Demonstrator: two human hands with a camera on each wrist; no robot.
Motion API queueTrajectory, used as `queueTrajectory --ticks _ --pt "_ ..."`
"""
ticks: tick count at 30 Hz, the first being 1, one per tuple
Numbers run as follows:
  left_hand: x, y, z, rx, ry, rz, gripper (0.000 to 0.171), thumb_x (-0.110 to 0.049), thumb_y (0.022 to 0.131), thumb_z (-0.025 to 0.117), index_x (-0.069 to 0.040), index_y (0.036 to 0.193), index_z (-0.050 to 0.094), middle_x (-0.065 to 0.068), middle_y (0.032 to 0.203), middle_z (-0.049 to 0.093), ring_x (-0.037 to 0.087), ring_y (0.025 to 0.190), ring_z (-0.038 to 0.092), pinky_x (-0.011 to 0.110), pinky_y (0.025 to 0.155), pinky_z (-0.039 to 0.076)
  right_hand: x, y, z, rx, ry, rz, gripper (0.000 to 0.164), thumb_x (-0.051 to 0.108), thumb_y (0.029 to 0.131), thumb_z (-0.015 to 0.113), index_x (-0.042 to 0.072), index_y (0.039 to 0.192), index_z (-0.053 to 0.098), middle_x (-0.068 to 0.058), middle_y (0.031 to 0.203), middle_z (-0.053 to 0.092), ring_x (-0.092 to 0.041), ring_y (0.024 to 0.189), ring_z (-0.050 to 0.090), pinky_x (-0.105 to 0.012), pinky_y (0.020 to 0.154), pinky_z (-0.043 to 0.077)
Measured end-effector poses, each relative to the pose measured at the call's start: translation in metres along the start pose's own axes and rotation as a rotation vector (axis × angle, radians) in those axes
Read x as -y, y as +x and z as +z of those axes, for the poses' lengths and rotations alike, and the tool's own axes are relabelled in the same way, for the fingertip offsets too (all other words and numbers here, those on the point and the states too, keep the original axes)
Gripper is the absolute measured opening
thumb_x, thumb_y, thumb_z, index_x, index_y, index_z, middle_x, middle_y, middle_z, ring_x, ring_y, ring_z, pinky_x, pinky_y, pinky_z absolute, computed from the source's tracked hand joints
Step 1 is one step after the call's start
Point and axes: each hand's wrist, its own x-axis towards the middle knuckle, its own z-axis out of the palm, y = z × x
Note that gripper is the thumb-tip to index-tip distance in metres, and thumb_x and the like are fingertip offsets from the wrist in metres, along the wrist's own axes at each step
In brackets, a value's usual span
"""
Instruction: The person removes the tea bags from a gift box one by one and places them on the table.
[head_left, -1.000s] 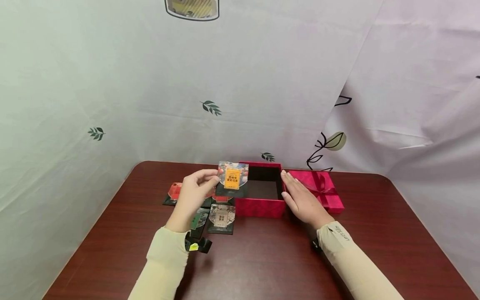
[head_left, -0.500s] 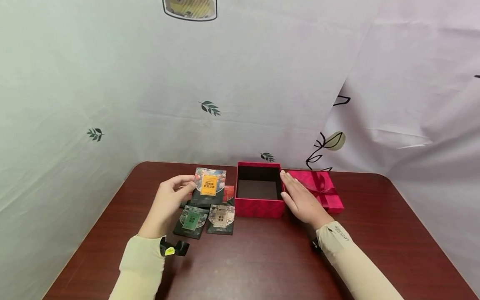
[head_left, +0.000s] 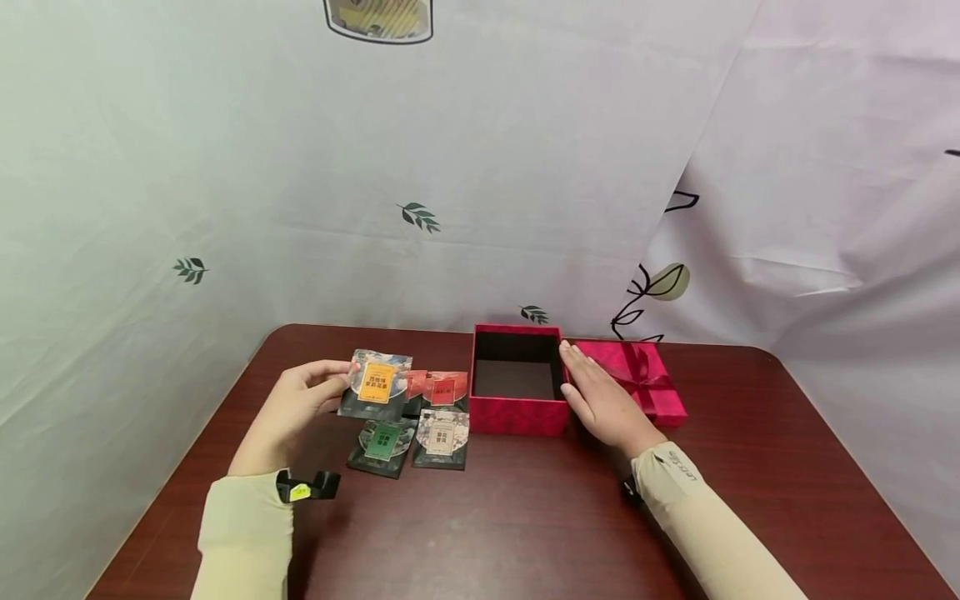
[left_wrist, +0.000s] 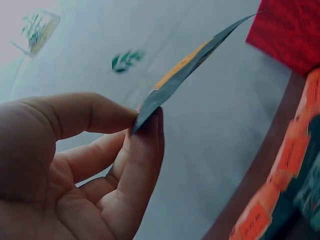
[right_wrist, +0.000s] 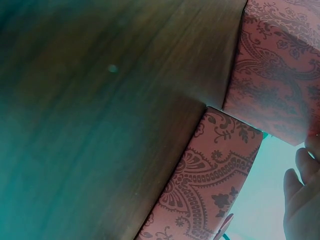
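My left hand (head_left: 288,408) pinches a tea sachet (head_left: 377,385) with an orange label by its left edge, holding it above other sachets. Seen edge-on in the left wrist view, the sachet (left_wrist: 192,62) is gripped between thumb and fingertips. Below it lie a green-labelled sachet (head_left: 382,447) and a beige-labelled one (head_left: 440,439). Behind these are red-labelled sachets (head_left: 444,392), partly covered. A red gift box (head_left: 519,417) stands uncovered beside them, its dark inside bare. My right hand (head_left: 609,406) rests with straight fingers along the box's right wall.
The red lid (head_left: 663,404) with a ribbon bow lies right of the box, close by my right hand. All of this is on a dark red-brown wooden table (head_left: 510,533). A pale patterned cloth (head_left: 480,150) hangs behind the table's back edge.
My left hand has carried the orange-labelled sachet leftward and lower, from in front of the box's left side to over the sachets' left end. The right hand stays at the box.
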Motion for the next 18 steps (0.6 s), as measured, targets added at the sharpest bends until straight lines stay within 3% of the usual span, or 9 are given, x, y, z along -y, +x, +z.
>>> queueTrajectory --ticks 7,14,18 --pt "0.022 0.003 -0.020 -0.003 0.003 -0.078 0.045 -0.016 0.105 0.055 0.016 0.137 0.048 0.013 0.116 0.064 0.007 0.090 0.067 0.024 0.079 0.057 0.001 0.000 -0.001 0.005 0.001 0.007 0.066 0.019 0.102 0.057 -0.002 0.158 0.028 -0.016 0.165 0.027 -0.037 0.151 0.024 -0.058 0.116 0.028" --pt "0.041 0.003 -0.033 -0.016 0.101 -0.142 0.044 -0.015 0.105 0.052 0.016 0.136 0.049 0.026 0.129 0.056 0.003 0.090 0.062 0.022 0.078 0.056 0.002 0.000 -0.002 0.009 0.010 0.013 0.065 0.022 0.104 0.055 -0.002 0.158 0.028 -0.015 0.165 0.026 -0.037 0.151 0.024 -0.057 0.117 0.027" --pt "0.050 0.004 -0.039 -0.016 0.110 -0.191 0.044 -0.014 0.105 0.050 0.017 0.136 0.047 0.028 0.132 0.054 0.003 0.090 0.060 0.022 0.078 0.056 0.002 0.000 -0.001 0.013 0.005 0.017 0.066 0.022 0.103 0.055 -0.002 0.158 0.028 -0.015 0.165 0.026 -0.037 0.151 0.024 -0.058 0.117 0.027"
